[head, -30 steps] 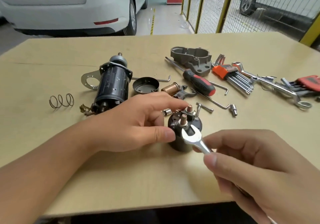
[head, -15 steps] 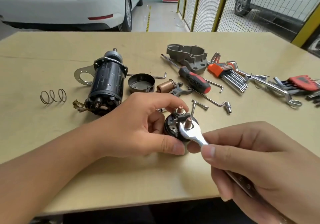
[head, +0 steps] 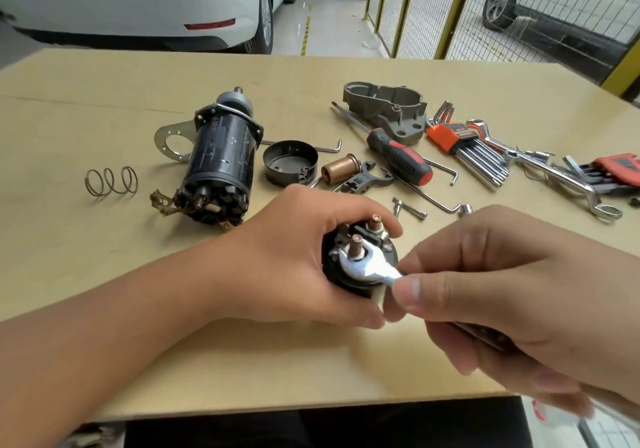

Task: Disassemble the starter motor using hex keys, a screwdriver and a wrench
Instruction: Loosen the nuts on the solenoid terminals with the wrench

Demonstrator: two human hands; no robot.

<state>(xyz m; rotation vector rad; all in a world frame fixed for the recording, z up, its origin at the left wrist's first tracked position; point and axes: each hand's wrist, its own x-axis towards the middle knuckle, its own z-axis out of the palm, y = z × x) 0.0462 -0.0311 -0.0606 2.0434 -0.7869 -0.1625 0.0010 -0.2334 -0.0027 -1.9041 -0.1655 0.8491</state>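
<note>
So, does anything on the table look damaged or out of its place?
Partly. The motor body lies on its side with bent copper leads sticking loose from its open end. A spring sits alone to the left. This fits disassembly; no clear damage.

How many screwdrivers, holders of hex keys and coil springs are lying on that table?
Screwdriver: 1
Hex key sets, one in an orange holder and one in a red holder: 2
Coil spring: 1
Total: 4
</note>
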